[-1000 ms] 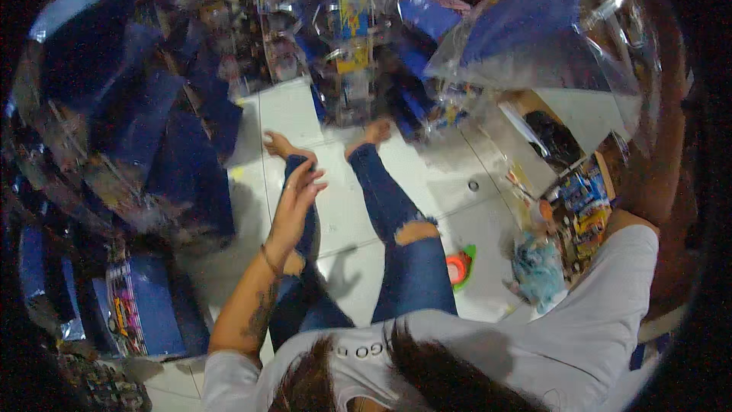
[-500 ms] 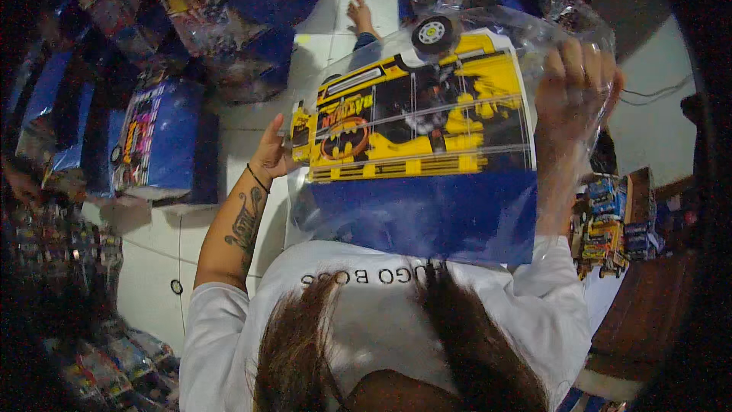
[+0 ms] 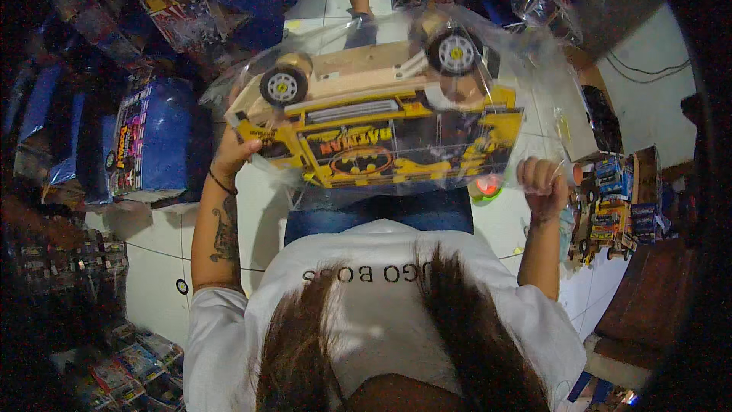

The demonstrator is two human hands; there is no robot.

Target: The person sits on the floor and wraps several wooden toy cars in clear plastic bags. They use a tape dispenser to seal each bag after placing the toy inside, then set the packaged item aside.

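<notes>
Head view: wooden toy truck at the centre of the frame, inside a clear plastic bag, tilted so that its bare wood underside faces the upper frame and its yellow-and-black printed side faces the lower frame, above the jeans
Left hand: grasping the truck's narrow yellow end through the film
Right hand: fingers curled at the lower right of the bag; cannot tell whether film is pinched in them
Weight: probably light to moderate, bulky more than heavy
Body: looks stiff; thin printed panels may scuff or crack if squeezed
Film: loose, crinkled, likely slippery, and apt to slide over the wood or tear
Wheels: likely to turn under the fingers, so poor handles
Best hold: both ends of the wooden base, pressing through the bag
</notes>
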